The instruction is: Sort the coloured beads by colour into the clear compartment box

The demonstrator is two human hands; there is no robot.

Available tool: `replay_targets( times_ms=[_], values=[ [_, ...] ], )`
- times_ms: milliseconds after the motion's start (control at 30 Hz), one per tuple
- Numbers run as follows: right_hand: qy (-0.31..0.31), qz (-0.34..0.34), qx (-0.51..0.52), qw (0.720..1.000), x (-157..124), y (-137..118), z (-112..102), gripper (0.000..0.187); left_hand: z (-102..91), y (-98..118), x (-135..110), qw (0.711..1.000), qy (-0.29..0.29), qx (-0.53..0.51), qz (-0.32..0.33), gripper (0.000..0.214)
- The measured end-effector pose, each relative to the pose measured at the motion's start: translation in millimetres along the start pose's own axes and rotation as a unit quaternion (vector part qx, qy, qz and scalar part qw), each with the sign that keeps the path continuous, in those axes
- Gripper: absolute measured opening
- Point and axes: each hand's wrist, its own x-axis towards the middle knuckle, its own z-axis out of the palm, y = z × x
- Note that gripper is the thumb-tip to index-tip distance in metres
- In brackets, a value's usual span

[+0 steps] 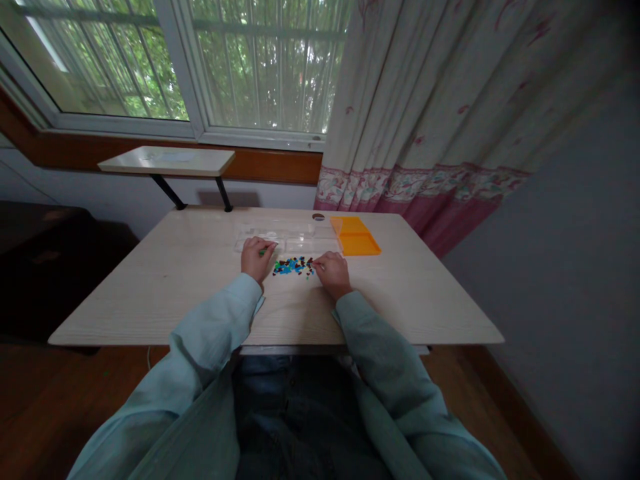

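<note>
A small pile of beads or similar tiny pieces (291, 267), blue, dark red, black and green, lies on the table (200, 293) between my two hands. At the left end of the pile, my left hand (256, 259) is closed, with a bit of green (263, 252) showing at its fingers. My right hand (332, 272) is pinched at the pile's right edge; whatever sits between its fingertips is too small to make out. Just beyond the hands lies a clear plastic compartment box (300, 241), partly hidden by my left hand.
An open orange plastic case (357, 237) lies right of the clear box. Near the table's back edge is a round cable hole (318, 217). A small raised shelf (167, 161) on black legs stands at the back left, below the window. A curtain (400, 133) hangs behind on the right.
</note>
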Motion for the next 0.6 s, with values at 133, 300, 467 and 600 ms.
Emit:
replay_targets(
  times_ms=[133, 300, 467, 600],
  values=[
    [0.017, 0.002, 0.047, 0.999, 1.9, 2.6, 4.5, 0.018, -1.8, -2.0, 0.0, 1.000, 0.012, 0.020, -0.018, 0.021],
    [0.032, -0.010, 0.080, 0.996, 3.1, 4.5, 6.8, 0.019, -4.0, -9.7, 1.1, 0.996, 0.058, 0.057, -0.040, 0.021],
    [0.041, -0.016, 0.092, 0.995, 3.3, 4.5, 6.9, 0.018, -4.5, -18.5, 1.8, 0.994, 0.053, 0.081, -0.058, 0.021],
    [0.045, -0.020, 0.099, 0.994, 3.3, 4.8, 7.6, 0.018, -3.4, -22.9, 0.9, 0.994, 0.058, 0.073, -0.062, 0.019]
  ],
)
